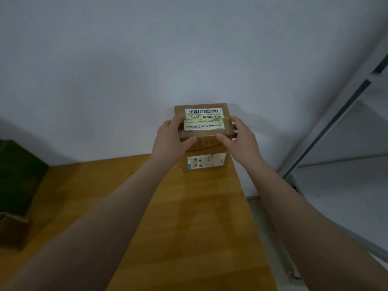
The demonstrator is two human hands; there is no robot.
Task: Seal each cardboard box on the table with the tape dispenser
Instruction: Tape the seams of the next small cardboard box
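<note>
Your left hand (174,139) grips the left side of the upper box (201,137). Its fingers curl round the far left edge and its thumb presses on the near top edge. Your right hand (241,139) does the same on the right side: thumb laid on the near top edge, fingers wrapped round the side wall, their tips partly hidden behind the box. Both hands are closed firmly on the cardboard, with the box between them.

The upper box sits level, and a white shipping label (202,119) covers most of its top. Directly under it stands the lower box (204,162), which has a smaller label on the side facing you. The two look stacked, but you cannot tell whether the upper one rests its full weight on the lower one or is held just above it.

This stack is at the far right corner of the wooden table (189,227), close against the pale wall (126,59). Well apart, at the table's left edge, a small box (12,229) of brown cardboard lies near you, with a dark green object (16,175) behind it. A white shelf unit (346,143) stands to the right of the table, beside your right forearm.
</note>
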